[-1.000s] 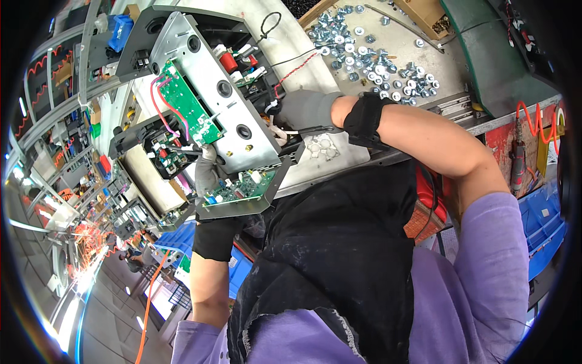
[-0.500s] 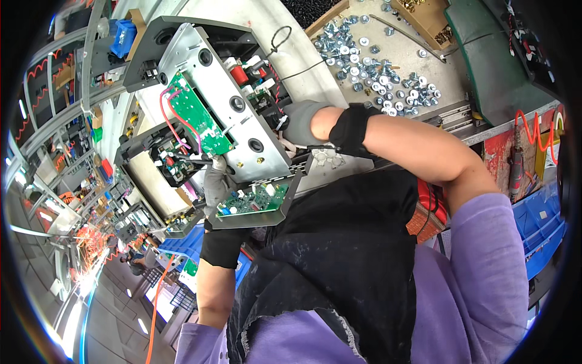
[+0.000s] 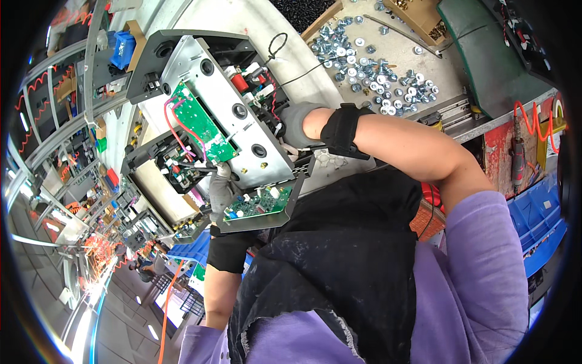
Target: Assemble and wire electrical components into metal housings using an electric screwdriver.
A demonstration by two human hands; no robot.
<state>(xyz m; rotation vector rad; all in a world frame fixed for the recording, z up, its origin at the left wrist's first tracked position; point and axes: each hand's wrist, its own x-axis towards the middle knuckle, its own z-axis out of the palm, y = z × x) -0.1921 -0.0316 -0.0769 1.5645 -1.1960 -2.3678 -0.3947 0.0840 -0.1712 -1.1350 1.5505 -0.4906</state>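
An opened electrical unit with a silver metal panel (image 3: 227, 121) sits tilted before me. A long green circuit board (image 3: 203, 124) with red and pink wires is mounted on that panel. My left hand (image 3: 222, 187), in a grey glove, is closed at the panel's lower left corner, its fingers around a black cable (image 3: 205, 167). Below it a second green circuit board (image 3: 260, 202) lies in a dark metal tray at the unit's near end. My right hand (image 3: 298, 123), also gloved, reaches into the unit's right side beside red and black wires (image 3: 272, 100); its fingers are hidden.
Loose hex bolts (image 3: 373, 79) are spread over the bench to the right, near a cardboard box (image 3: 418, 18) of brass-coloured parts. A green mat (image 3: 485, 54) covers the far right. A similar opened unit (image 3: 160, 188) stands left. A coiled red cord (image 3: 533, 118) hangs at the right.
The view has shifted slightly, so the unit appears a little lower and to the right. Both hands keep about the same places on it.
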